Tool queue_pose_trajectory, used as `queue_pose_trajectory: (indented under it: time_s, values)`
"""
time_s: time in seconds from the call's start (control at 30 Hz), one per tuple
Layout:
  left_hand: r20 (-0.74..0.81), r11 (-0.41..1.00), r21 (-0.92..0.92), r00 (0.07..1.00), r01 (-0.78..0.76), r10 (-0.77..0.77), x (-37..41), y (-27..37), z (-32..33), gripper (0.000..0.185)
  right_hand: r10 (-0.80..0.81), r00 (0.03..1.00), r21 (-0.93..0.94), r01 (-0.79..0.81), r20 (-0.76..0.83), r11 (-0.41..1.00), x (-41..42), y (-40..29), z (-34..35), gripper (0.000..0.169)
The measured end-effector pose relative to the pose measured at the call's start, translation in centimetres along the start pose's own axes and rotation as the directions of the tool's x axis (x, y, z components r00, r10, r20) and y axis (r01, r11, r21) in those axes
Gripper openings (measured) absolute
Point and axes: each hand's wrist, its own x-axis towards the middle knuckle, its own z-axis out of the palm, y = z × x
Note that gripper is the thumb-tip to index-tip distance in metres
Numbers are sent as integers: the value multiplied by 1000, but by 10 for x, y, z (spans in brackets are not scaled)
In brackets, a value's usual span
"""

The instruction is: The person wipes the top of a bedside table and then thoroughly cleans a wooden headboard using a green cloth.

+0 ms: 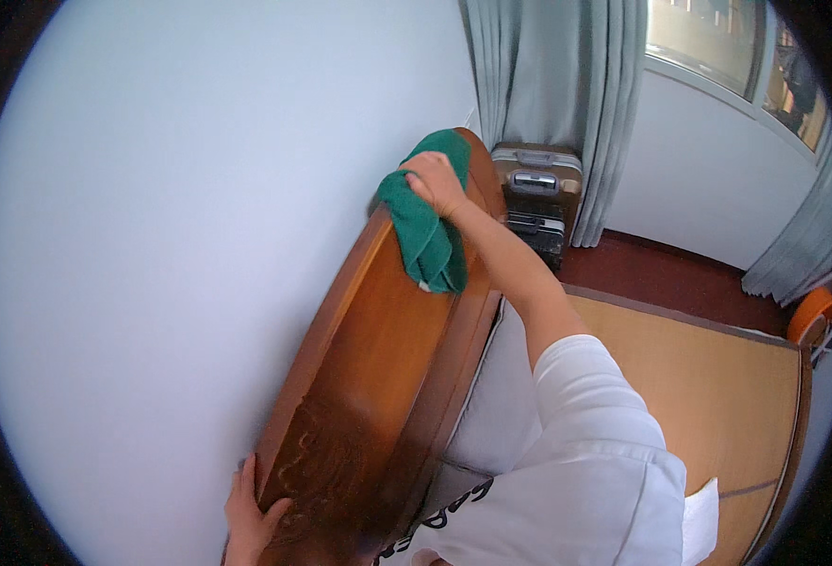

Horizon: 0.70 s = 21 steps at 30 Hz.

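Note:
A carved wooden headboard runs along the white wall, its top edge slanting up to a rounded far end. Near that end my right hand grips a green cloth, which drapes over the top edge and hangs down the front panel. My left hand rests on the near part of the headboard, fingers over its top edge and thumb on the front by the carving.
Beyond the headboard stand a brown suitcase and a black case, beside a grey curtain. A grey pillow lies against the headboard on a bed with a tan mat. An orange round object is at the far right.

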Motion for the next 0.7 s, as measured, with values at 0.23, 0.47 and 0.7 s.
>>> queue_pose_trajectory:
  time_s: [0.23,0.47,0.7]
  values:
    - [-35,999,-27,999,34,-34,-4,13,2,92,74,997,-34,-75,-28,997,20,80,2,31]
    - [-73,1000,-14,997,20,-21,-2,14,6,90,389,920,-62,-386,46,920,33,114,-3,43]
    - [-74,1000,23,997,20,-18,6,19,-4,88,174,972,-249,-131,159,959,17,-11,-6,28]
